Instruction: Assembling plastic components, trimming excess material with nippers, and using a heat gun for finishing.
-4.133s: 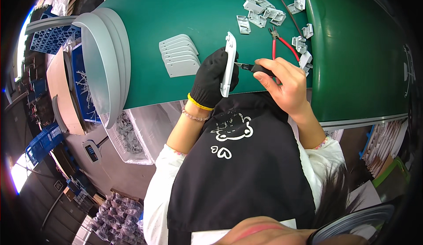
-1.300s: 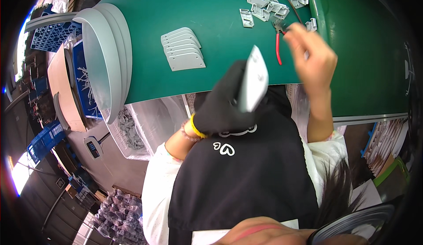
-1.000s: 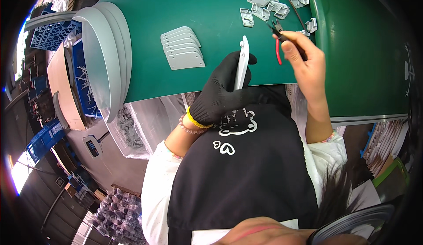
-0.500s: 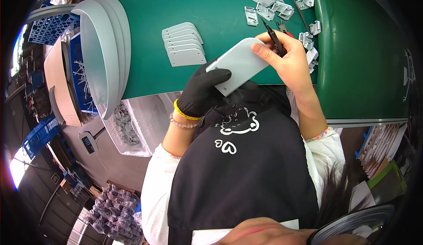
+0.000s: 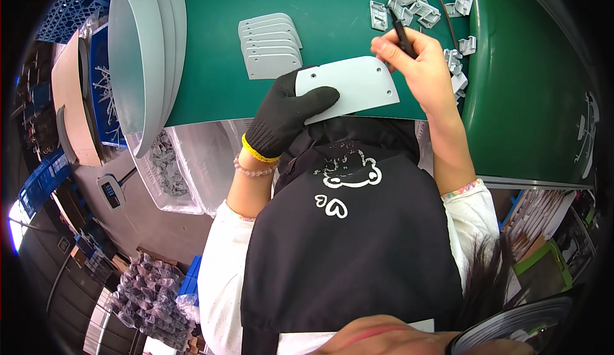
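Much of the black tool [image 5: 401,35] is buried in the right hand [image 5: 419,67] — only a short dark shaft shows above the fingers, and its working tip is too small to make out. The gloved left hand [image 5: 284,115] covers the near-left corner of the grey plate [image 5: 350,88], and the plate's lower edge merges with the person's black apron [image 5: 348,240].

The plate is held flat, face up, just above the desk's near edge. Its long axis runs left to right, tilted slightly so the right end sits further from the person; that end is rounded and carries small holes. The left hand grips it by the left end, thumb on top. The right hand is closed around the tool at the plate's far right corner.

The desk [image 5: 211,61] has a green top. A fanned stack of similar grey plates [image 5: 270,45] lies just beyond the held one — small grey clips [image 5: 409,0] are scattered further right. Large curved grey shells [image 5: 137,48] lean at the desk's left end, with blue crates [image 5: 64,19] and clear bags below.
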A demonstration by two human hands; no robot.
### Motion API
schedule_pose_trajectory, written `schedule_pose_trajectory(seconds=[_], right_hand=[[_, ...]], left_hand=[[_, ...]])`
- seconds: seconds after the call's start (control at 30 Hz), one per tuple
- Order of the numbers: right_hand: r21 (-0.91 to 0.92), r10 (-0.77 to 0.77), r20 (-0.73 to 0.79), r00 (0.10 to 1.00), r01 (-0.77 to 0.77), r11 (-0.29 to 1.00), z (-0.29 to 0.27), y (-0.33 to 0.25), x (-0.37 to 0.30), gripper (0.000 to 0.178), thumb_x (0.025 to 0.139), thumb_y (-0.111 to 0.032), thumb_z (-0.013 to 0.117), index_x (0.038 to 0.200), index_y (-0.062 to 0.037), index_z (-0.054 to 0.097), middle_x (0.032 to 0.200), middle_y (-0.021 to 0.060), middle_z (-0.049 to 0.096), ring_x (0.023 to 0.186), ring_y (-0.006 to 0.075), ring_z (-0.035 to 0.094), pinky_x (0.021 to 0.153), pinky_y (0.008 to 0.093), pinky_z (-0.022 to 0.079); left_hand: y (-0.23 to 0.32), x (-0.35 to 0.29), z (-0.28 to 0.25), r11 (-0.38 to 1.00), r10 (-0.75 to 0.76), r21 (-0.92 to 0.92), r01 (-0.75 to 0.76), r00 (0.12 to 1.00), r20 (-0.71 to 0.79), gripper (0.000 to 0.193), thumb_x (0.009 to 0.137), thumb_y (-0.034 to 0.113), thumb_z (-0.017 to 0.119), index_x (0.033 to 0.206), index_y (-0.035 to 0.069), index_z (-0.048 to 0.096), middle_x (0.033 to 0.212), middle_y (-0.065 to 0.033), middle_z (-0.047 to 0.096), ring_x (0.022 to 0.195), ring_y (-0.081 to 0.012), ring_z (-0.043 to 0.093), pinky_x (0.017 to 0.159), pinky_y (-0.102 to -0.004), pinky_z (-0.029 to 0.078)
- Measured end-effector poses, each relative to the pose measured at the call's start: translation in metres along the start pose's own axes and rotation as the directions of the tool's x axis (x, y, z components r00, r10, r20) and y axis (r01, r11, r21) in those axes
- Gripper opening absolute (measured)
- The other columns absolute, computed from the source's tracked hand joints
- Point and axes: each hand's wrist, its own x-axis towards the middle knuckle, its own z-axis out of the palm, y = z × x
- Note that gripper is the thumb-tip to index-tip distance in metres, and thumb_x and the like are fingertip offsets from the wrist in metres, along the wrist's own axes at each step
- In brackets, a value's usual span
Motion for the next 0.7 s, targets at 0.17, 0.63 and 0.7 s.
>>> schedule_pose_trajectory(seconds=[0.17,0.63,0.7], right_hand=[[-0.284,0.106,-0.139,0.985,-0.142,0.948,-0.005,0.034,0.016,0.030,0.089,-0.030,0.071,0.080,-0.0018,0.067,0.066,0.0006,0.063,0.060,0.0059,0.053,0.056,0.0214,0.040],[-0.724,-0.248,-0.149,0.957,0.065,0.687,0.012,0.128,0.023,0.040,0.079,-0.005,0.072,0.117,-0.0061,0.059,0.110,0.0134,0.060,0.093,0.0307,0.064,0.077,0.0364,0.052],[-0.740,-0.280,-0.137,0.950,0.089,0.666,0.014,0.132,0.024,0.041,0.079,-0.004,0.072,0.117,-0.0063,0.059,0.111,0.0134,0.059,0.095,0.0308,0.063,0.079,0.0367,0.052]], left_hand=[[-0.003,0.002,-0.019,0.997,-0.077,-0.007,0.078,0.997,0.025,0.034,0.085,0.017,0.069,0.111,-0.006,0.063,0.089,-0.0071,0.069,0.070,-0.0112,0.064,0.060,-0.0238,0.050],[-0.007,0.005,-0.053,0.986,-0.023,-0.163,0.030,0.999,0.044,0.039,0.094,0.030,0.055,0.109,-0.005,0.060,0.078,-0.0129,0.069,0.055,-0.0158,0.064,0.041,-0.0236,0.044],[-0.007,0.004,-0.056,0.989,-0.028,-0.146,0.035,0.999,0.046,0.038,0.093,0.028,0.057,0.109,-0.005,0.060,0.080,-0.0131,0.070,0.057,-0.0159,0.065,0.044,-0.0235,0.046]])
